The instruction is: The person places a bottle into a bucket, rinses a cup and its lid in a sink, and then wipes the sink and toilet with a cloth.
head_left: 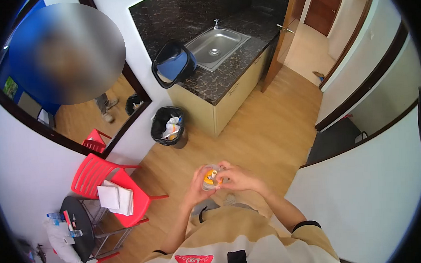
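In front of my body, both hands hold a small clear round container [210, 184] with orange and whitish parts showing in it; its exact kind is too small to tell. My left hand [197, 184] wraps round its left side with the fingers closed. From the right, my right hand [238, 177] grips its rim with bent fingers. A short pale, tube-like piece [214, 173] stands up near the middle, between the two hands. Whether the right fingertips also pinch something inside cannot be made out.
A lined trash bin [181, 137] stands by the cabinet [228, 107]. On the counter are a sink [223, 39] and a black basin [189, 76]. To the left, a red chair [140, 193] carries folded white cloths [115, 197], beside a small black table [80, 212]. A door [284, 34] stands ajar.
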### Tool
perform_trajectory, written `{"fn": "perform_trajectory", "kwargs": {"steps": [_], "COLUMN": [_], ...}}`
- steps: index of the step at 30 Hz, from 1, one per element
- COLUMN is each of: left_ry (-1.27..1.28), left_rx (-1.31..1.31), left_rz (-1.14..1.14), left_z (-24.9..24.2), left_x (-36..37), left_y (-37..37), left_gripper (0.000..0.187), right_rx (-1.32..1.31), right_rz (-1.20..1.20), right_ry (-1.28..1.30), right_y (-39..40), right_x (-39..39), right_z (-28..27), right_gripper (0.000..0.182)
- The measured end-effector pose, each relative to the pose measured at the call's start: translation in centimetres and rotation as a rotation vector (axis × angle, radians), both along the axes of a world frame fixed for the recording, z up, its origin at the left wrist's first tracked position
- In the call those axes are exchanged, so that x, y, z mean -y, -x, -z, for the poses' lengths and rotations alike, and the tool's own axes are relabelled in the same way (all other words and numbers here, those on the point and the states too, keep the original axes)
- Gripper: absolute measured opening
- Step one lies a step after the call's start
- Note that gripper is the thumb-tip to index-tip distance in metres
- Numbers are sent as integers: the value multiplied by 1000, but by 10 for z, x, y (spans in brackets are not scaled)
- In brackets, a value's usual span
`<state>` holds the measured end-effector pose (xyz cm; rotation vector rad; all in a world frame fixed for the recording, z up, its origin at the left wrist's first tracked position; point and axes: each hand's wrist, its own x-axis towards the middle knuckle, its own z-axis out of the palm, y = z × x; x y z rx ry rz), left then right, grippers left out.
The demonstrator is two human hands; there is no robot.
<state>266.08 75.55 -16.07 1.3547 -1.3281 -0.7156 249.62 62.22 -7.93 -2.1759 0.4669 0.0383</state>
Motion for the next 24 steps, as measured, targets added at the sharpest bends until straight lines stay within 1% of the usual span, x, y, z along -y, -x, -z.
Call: {"fn": "perform_trajectory", "kwargs": {"steps": [1, 3, 4, 6, 8, 9, 12, 15, 18, 21, 24], "left_ry": [27, 61, 65, 115, 126, 118, 158, 174, 180, 161, 138], "left_rx": [36, 101, 46, 67, 51, 44, 49, 18, 17, 40, 62], "left_rz": [29, 88, 80, 54, -9, -59, -187, -243, -289, -328, -418], "left_z": [3, 14, 15, 12, 8, 7, 7, -2, -15, -33, -39], "left_x": [36, 106, 141, 218, 298, 331, 452, 575, 686, 782, 863], "left_y": [-1, -6, -9, -30, -53, -61, -95, -135, -168, -191, -213], "left_gripper": [77, 77, 76, 74, 75, 74, 75, 77, 77, 77, 79], "right_rx": [1, 85, 123, 143, 221, 228, 281, 405, 308, 332, 413], "right_rz": [-12, 14, 30, 62, 209, 233, 298, 299, 267, 257, 315], "right_ry": [-19, -70, -106, 1, -18, -6, 70, 320, 620, 662, 580], "right_y": [4, 9, 8, -7, -41, -53, -102, -149, -187, -214, -246], "right_x": [33, 98, 130, 203, 265, 296, 412, 530, 637, 737, 821], "right_z": [0, 12, 19, 32, 8, 9, 16, 14, -10, -17, -7], "right_gripper": [20, 18, 17, 14, 13, 13, 14, 14, 15, 15, 13]}}
